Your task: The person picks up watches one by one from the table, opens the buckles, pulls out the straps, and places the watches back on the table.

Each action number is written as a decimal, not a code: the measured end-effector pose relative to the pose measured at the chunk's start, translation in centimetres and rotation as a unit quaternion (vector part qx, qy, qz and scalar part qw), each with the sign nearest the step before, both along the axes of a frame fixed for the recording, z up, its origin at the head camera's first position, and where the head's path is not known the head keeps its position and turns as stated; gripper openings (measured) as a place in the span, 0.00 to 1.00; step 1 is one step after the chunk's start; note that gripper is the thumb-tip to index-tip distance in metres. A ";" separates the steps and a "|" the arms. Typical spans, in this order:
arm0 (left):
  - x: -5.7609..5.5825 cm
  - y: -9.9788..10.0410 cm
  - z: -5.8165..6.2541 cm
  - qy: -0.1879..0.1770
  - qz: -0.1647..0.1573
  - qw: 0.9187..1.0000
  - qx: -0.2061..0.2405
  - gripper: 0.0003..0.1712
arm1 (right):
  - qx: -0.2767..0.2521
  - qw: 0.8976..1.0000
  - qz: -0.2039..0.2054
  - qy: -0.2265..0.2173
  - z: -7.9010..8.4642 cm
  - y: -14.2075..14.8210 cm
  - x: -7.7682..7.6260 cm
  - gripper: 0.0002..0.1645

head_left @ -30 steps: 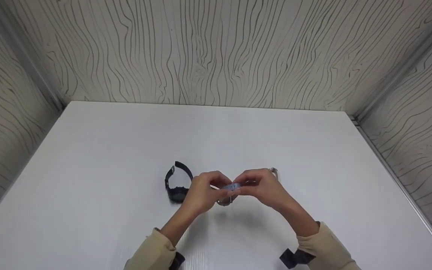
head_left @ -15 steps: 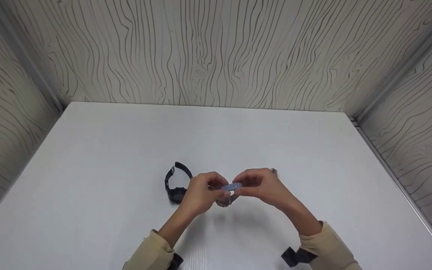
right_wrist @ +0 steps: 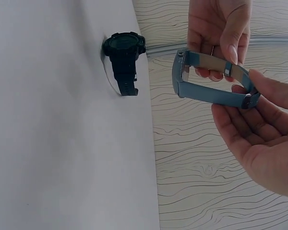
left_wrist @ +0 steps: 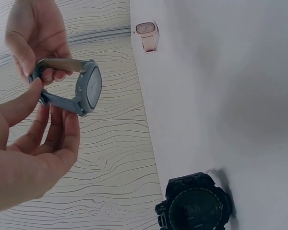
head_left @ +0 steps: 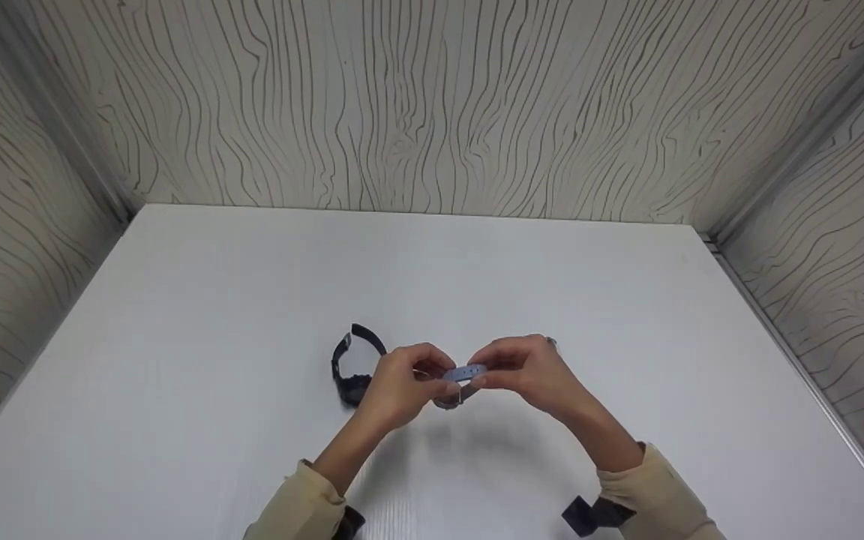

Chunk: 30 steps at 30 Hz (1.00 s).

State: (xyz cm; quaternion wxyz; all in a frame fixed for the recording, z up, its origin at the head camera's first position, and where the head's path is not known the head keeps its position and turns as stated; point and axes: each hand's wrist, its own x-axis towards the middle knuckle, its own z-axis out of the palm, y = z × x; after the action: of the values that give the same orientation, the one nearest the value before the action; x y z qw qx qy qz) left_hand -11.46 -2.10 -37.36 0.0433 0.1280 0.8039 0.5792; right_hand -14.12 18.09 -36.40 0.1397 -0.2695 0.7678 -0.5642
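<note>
Both hands hold a blue-grey wristwatch (head_left: 465,373) above the white table, its strap forming a loop with the dial facing away from the fingers. My left hand (head_left: 404,384) pinches one side of the strap. My right hand (head_left: 528,373) pinches the other side, near the metal buckle (right_wrist: 247,101), with its thumb on the strap. The right wrist view shows the strap's tan lining (right_wrist: 212,63) and a blue keeper loop. In the left wrist view the round dial (left_wrist: 93,88) is seen at an angle. Fingers partly hide where the strap ends meet.
A black digital watch (left_wrist: 194,208) stands on the white table (head_left: 252,285), left of my left hand and partly behind it. A small pink watch (left_wrist: 148,33) stands beyond my right hand, mostly hidden in the head view. Wood-patterned walls (head_left: 402,105) border the table.
My hands have drawn very slightly apart, so more of the blue-grey strap shows between the fingertips. Both hands keep their hold, and the black watch has not moved.
</note>
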 end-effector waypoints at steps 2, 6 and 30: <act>0.0 -0.1 0.0 -0.001 0.001 1.000 -0.002 0.09 | -0.001 1.000 -0.004 -0.003 0.0 0.0 0.0 0.11; -0.1 -0.3 -0.2 -0.003 0.001 1.000 -0.006 0.08 | -0.001 1.000 -0.008 -0.002 0.1 0.1 -0.1 0.11; 0.1 0.3 0.9 0.012 -0.023 0.999 -0.018 0.14 | -0.012 1.000 -0.002 -0.025 0.2 -0.1 0.3 0.12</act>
State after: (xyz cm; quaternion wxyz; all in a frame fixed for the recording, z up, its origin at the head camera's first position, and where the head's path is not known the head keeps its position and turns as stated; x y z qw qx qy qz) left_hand -11.38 -1.83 -36.48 0.0492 0.1525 0.8117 0.5617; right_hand -13.87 17.94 -36.24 0.1542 -0.2561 0.7575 -0.5804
